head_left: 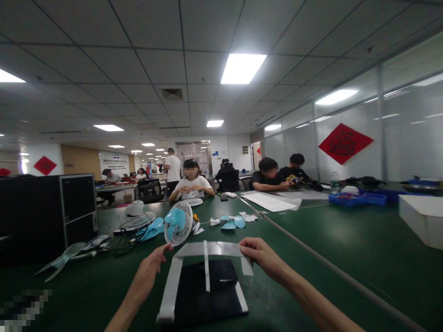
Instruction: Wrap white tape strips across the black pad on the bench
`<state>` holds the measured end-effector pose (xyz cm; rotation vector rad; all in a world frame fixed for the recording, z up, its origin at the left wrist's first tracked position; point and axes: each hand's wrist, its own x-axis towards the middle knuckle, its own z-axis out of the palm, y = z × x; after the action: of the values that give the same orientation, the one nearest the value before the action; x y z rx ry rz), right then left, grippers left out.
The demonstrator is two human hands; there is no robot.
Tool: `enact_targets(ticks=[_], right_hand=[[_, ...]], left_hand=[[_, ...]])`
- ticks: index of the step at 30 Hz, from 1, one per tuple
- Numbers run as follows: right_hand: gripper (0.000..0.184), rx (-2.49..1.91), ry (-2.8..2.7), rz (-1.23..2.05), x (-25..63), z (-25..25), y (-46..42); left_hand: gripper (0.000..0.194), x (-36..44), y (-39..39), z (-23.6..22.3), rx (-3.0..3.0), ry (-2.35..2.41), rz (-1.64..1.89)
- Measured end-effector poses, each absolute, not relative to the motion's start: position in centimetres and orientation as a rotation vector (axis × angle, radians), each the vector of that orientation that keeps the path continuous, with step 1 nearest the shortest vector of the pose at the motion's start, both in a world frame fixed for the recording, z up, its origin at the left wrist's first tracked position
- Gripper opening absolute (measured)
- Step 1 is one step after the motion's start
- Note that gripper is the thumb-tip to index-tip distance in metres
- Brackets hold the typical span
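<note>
A wide grey ribbon cable (214, 248), bent at its corners, runs up the left side and across the far edge of a flat black panel (207, 295). At its far right corner, my right hand (261, 258) pinches the cable between thumb and fingers. A short tail of the cable hangs below that hand. My left hand (148, 272) is beside the far left corner, fingers stretched out and holding nothing. Whether its fingertips touch the cable, I cannot tell. A narrow white strip (206, 267) crosses the cable and lies over the panel.
Beyond the cable stand a fan head (178, 223) with blue blades and a loose blue fan blade (232, 222). A black computer case (78, 207) is at left. Blue trays (356, 198) and a white box (422, 219) sit at right. People sit across the green table (332, 240).
</note>
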<state>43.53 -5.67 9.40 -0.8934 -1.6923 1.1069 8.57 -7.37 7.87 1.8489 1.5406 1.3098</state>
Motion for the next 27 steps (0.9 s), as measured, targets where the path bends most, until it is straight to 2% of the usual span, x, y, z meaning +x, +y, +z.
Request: enact_targets(ticks=[2, 5, 9, 15, 27], right_hand=[[0.024, -0.913, -1.693, 1.190, 42.6, 8.3, -5.6], [0.021, -0.980, -1.700, 1.238, 42.3, 6.6, -5.6], [0.017, -1.032, -1.656, 1.308, 42.6, 5.4, -5.9], [0.005, -1.147, -1.666, 1.478, 43.1, 4.9, -5.9], [0.016, -1.350, -1.906, 1.171, 42.0, 3.9, -5.4]], left_hand=[[0.081, 9.1, -7.7, 7.7, 1.798, 1.395, 1.136], [0.069, 10.0, -8.1, 7.4, 1.821, 1.288, 0.966], [0.056, 10.8, -8.5, 7.3, 1.799, 1.294, 0.872], [0.048, 10.8, -8.6, 6.3, 1.648, 1.317, 0.756], [0.044, 9.7, -6.8, 3.3, 1.700, 1.420, 0.558]])
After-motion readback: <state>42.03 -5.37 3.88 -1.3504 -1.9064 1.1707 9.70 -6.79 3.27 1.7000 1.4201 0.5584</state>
